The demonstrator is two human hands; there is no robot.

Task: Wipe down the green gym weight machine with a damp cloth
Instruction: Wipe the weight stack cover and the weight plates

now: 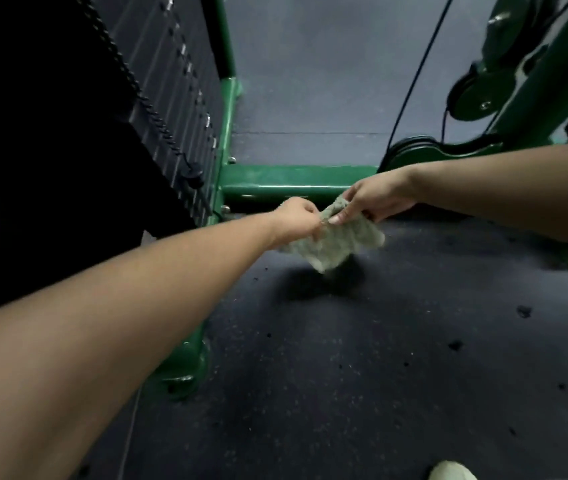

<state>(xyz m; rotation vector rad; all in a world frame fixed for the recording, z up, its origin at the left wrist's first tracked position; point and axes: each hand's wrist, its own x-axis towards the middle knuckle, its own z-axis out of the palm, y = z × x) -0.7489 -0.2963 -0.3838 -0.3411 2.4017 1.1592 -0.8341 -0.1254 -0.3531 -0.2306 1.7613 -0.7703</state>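
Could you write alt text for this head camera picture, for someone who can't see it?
Two bare hands, left hand and right hand, hold a pale green cloth between them above a dark gym floor, just in front of the weight machine's low green bar.

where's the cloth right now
In the head view the cloth hangs mid-frame above the dark floor, pinched between the left hand and right hand, just in front of the green base bar.
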